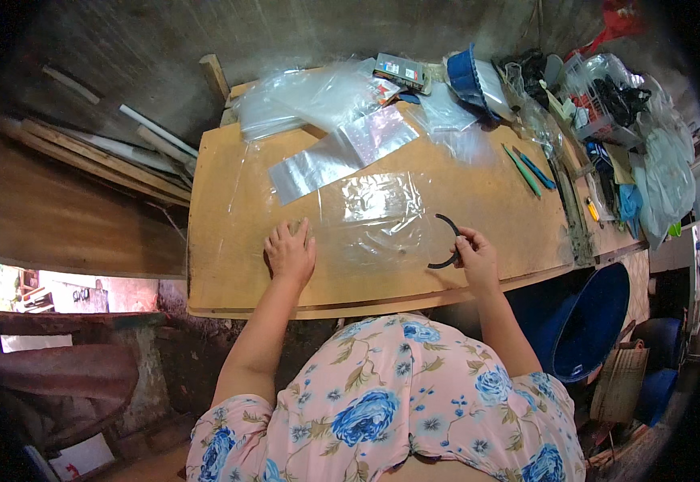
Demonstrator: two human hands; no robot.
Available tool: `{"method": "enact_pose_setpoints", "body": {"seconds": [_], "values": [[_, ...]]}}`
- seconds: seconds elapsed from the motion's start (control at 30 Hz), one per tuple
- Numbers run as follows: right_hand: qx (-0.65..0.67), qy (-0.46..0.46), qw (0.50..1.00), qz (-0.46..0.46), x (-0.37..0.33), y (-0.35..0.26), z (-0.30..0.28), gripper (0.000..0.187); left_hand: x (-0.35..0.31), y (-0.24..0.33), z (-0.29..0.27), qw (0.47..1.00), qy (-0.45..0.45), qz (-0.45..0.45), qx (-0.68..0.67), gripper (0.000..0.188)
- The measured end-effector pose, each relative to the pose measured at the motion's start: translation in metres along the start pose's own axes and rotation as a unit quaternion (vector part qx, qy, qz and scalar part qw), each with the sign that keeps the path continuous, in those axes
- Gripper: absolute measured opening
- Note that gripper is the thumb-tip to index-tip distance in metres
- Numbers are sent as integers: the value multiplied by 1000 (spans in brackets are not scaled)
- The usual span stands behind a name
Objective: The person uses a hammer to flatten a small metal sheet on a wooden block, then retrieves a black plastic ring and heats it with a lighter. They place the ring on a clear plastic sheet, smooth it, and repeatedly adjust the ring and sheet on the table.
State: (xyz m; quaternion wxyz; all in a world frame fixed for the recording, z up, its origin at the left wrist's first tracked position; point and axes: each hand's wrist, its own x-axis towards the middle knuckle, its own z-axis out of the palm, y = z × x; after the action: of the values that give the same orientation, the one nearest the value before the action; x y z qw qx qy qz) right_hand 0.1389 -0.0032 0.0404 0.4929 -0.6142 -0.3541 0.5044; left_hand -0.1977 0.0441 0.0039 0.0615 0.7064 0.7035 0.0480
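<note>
On the counter (229, 277), the clear plastic sheet (382, 213) looks light, floppy and slippery, best held by its edges. At its eight o'clock the left hand (291, 250) lies flat, fingers a little apart; at four, the right hand (478, 255) pinches a stiff-looking black curved strip (450, 223).

No text can be read (marks on the small box (401, 71) are blurred).
</note>
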Motion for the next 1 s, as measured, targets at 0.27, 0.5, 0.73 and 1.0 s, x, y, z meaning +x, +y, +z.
{"method": "enact_pose_setpoints", "body": {"seconds": [0.27, 0.5, 0.73, 1.0], "values": [[-85, -1, 996, 9, -8, 10, 32, 21, 4, -9, 20, 998, 22, 43, 35, 47], [-262, -33, 955, -137, -3, 25, 75, 21, 5, -11, 19, 998, 0, 51, 22, 49], [-429, -123, 874, -190, 6, 8, 157, 22, 4, -10, 21, 1000, -1, 28, 3, 50], [-474, -152, 841, -212, 21, 15, 187, 19, 3, -11, 20, 1000, -14, 11, -14, 50]]}}
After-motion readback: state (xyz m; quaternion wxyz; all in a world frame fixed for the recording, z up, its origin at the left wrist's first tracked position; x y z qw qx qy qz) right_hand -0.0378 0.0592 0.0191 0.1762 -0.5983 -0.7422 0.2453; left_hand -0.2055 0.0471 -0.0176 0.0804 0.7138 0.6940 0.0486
